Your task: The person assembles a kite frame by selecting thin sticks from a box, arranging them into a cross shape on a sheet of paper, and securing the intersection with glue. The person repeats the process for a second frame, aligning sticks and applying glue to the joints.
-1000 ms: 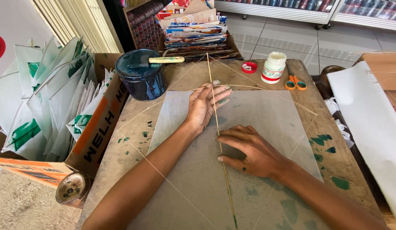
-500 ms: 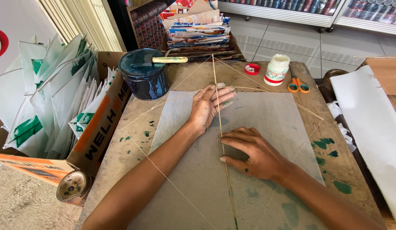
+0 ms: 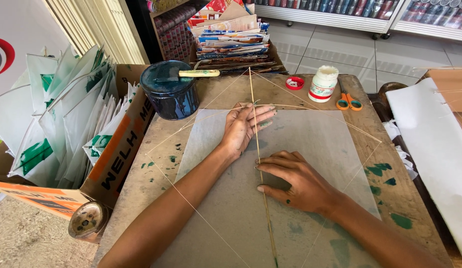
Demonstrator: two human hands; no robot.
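Both hands flat, fingers spread, gripping nothing: left hand (image 3: 243,126) and right hand (image 3: 295,181) press thin bamboo spine (image 3: 258,164) onto flimsy tissue sheet (image 3: 310,144). Likely light, tearable; hold by the stick.

The left hand (image 3: 243,128) lies flat and palm down with its fingers stretched forward, forearm reaching in from the lower left, while the right hand (image 3: 295,179) rests palm down nearer, fingers spread and pointing left.
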